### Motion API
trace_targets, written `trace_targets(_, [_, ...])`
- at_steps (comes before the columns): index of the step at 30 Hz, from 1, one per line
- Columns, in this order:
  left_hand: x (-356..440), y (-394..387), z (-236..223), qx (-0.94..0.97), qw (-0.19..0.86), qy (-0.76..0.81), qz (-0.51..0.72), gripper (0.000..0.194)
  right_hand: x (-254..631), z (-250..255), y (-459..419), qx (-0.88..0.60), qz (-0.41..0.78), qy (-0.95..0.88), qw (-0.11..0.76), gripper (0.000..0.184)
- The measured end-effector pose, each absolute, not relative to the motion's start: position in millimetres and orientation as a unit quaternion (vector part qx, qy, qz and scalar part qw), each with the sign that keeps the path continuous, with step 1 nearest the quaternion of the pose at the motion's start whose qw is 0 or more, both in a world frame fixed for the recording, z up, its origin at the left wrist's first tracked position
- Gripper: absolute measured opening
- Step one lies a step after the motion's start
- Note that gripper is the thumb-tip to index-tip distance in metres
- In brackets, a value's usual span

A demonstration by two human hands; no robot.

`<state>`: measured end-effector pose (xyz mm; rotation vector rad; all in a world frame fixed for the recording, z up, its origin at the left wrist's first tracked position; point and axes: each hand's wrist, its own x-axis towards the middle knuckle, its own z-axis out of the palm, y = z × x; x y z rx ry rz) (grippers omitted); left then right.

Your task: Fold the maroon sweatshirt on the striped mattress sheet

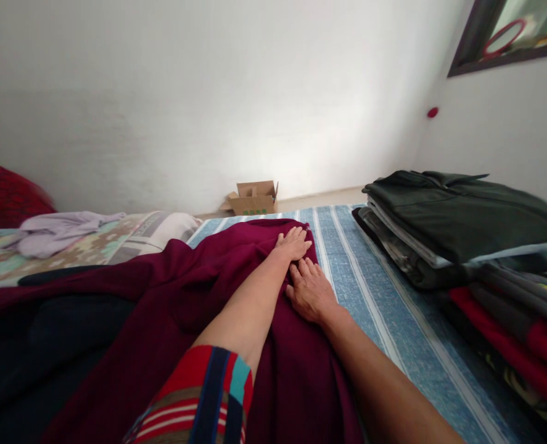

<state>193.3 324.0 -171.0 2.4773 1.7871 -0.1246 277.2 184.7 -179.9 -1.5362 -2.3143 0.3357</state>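
A maroon garment lies spread over the bed, its left part reaching across a dark navy cloth. My left hand rests flat on the garment near its far right corner, fingers stretched out. Just nearer and to the right, my right hand also presses on the cloth by its right edge, fingers spread and slightly bent. Neither hand grips the fabric. What kind of garment it is, I cannot tell for sure.
Folded clothes stand at the right, a dark green jacket on top of one pile. Blue striped bedding lies underneath. A cardboard box sits beyond the bed by the wall. At the left are a pale lilac cloth and a red bundle.
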Motion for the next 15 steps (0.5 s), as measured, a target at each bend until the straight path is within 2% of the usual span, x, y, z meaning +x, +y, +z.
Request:
trace_targets(5, [191.3, 324.2, -168.3, 0.816, 0.036, 0.575, -0.038, 0.052, 278.0, -179.5, 184.9, -0.542, 0.137, -0.815, 0.154, 0.062])
trace_targets(11, [182.8, 304.7, -136.6, 0.836, -0.011, 0.548, -0.005, 0.042, 278.1, -175.3, 183.4, -0.544, 0.132, -0.817, 0.142, 0.061])
trace_targets(15, [174.0, 280.6, -129.9, 0.860, -0.001, 0.510, -0.036, 0.037, 278.7, -175.2, 183.2, -0.542, 0.128, -0.818, 0.147, 0.062])
